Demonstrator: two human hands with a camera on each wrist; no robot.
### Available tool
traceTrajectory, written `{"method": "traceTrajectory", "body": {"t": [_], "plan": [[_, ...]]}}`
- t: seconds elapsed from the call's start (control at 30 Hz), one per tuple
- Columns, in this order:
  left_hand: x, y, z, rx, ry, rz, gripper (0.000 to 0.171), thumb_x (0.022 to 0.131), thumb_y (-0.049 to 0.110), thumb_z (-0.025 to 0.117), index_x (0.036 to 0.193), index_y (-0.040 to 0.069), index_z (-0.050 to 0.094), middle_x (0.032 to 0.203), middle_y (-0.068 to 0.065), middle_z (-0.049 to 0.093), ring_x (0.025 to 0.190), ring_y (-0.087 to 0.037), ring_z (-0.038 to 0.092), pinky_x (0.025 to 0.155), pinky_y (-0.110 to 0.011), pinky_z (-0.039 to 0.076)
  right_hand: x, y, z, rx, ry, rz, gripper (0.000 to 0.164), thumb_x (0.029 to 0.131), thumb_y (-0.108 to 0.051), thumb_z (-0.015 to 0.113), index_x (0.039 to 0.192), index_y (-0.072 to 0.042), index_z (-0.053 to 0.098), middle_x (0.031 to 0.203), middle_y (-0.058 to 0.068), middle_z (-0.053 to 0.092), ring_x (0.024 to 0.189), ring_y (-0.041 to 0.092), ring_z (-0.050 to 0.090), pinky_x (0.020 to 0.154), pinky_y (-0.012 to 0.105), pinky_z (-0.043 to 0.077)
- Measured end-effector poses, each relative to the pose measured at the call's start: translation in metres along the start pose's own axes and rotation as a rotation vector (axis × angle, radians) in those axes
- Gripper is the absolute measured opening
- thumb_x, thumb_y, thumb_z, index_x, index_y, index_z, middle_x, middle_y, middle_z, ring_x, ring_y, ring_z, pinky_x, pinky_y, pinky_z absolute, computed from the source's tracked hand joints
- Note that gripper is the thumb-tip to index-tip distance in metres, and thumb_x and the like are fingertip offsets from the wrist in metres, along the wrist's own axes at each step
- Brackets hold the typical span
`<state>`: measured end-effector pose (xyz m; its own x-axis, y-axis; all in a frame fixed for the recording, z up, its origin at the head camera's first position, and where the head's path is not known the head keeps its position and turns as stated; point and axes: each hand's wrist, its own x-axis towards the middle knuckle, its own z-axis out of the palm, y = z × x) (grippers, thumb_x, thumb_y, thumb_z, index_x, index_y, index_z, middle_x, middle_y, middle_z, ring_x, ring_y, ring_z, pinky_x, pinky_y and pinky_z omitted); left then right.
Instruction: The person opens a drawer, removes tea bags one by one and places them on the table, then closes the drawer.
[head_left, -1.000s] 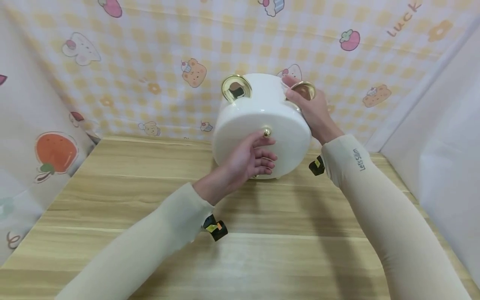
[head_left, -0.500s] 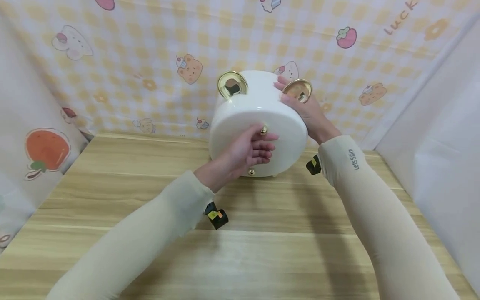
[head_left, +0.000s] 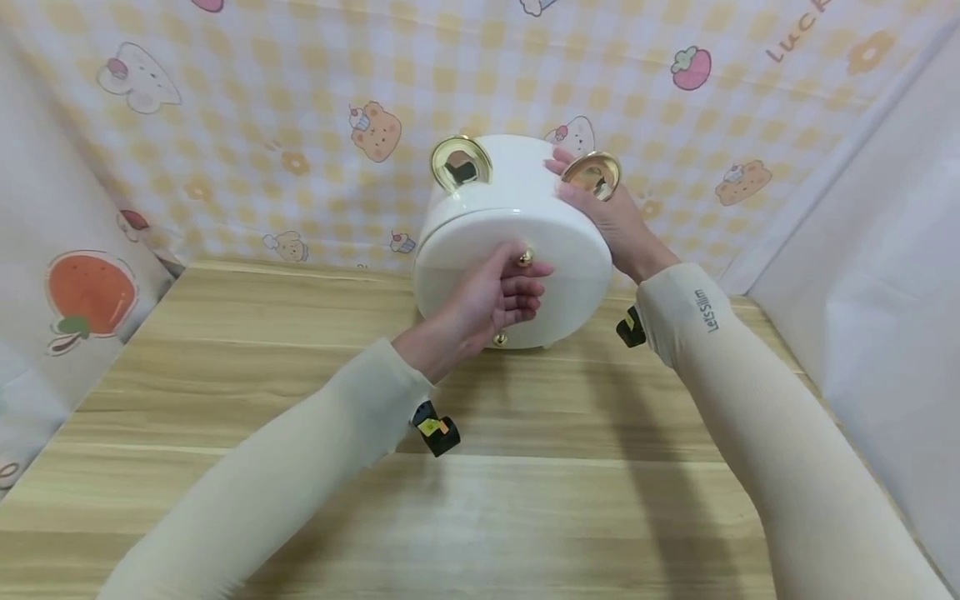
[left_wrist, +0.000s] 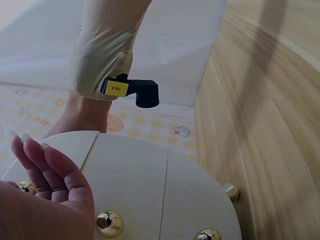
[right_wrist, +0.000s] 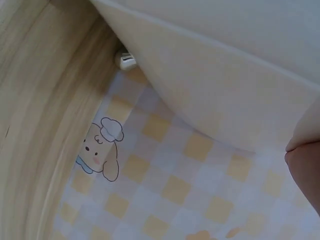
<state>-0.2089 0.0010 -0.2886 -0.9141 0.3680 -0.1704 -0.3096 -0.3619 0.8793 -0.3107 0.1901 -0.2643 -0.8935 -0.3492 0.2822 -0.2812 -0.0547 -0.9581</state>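
A white round drawer box (head_left: 517, 321) with gold knobs and two cupped gold ears stands upright against the back cloth. My left hand (head_left: 487, 304) is at its front, thumb and index finger pinching the upper gold knob (head_left: 526, 257); the other fingers are loosely curled. In the left wrist view, seams divide the front into drawer panels, with a middle knob (left_wrist: 110, 223) and a lower knob (left_wrist: 206, 234). My right hand (head_left: 618, 225) holds the box's upper right side, thumb and fingers around the base of the right gold ear (head_left: 592, 175). The right wrist view shows little of that hand.
The box stands on a wood-grain table (head_left: 337, 375), on small gold feet (left_wrist: 231, 192). A checked, cartoon-printed cloth (head_left: 300, 125) hangs close behind it. White cloth walls (head_left: 885, 292) rise at both sides. A black wrist camera (head_left: 437, 429) sits on the left cuff.
My left thumb and index finger have closed around the upper knob, and the other fingers have curled more. My right hand keeps its place at the ear. The head view has shifted slightly.
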Motion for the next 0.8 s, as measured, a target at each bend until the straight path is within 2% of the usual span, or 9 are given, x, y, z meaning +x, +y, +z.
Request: {"method": "traceTrajectory", "body": {"t": [0.3, 0.57, 0.8], "plan": [[-0.016, -0.002, -0.001, 0.017, -0.011, -0.004, 0.039, 0.096, 0.033, 0.044, 0.102, 0.0, 0.064, 0.07, -0.003, 0.059, 0.068, -0.015, 0.053, 0.069, -0.028, 0.047, 0.002, -0.001, 0.0, -0.038, 0.007, 0.002, 0.048, 0.092, -0.017, 0.062, 0.137, -0.004, 0.051, 0.152, -0.003, 0.038, 0.138, 0.012, 0.037, 0.108, 0.025, 0.03], [-0.039, -0.009, 0.005, 0.049, -0.039, -0.014, 0.045, 0.098, 0.032, 0.042, 0.111, -0.006, 0.062, 0.067, -0.001, 0.058, 0.067, -0.013, 0.053, 0.069, -0.027, 0.047, -0.002, -0.007, 0.005, -0.017, -0.004, 0.032, 0.056, 0.093, -0.018, 0.061, 0.144, -0.008, 0.044, 0.15, -0.003, 0.041, 0.136, 0.013, 0.041, 0.103, 0.025, 0.036], [-0.055, -0.016, 0.007, 0.071, -0.052, -0.017, 0.043, 0.099, 0.031, 0.041, 0.109, -0.004, 0.062, 0.071, -0.003, 0.057, 0.07, -0.015, 0.053, 0.071, -0.028, 0.047, -0.005, -0.008, 0.005, -0.029, -0.021, 0.029, 0.057, 0.093, -0.019, 0.06, 0.146, -0.009, 0.042, 0.15, -0.005, 0.039, 0.136, 0.014, 0.041, 0.103, 0.026, 0.037]]}}
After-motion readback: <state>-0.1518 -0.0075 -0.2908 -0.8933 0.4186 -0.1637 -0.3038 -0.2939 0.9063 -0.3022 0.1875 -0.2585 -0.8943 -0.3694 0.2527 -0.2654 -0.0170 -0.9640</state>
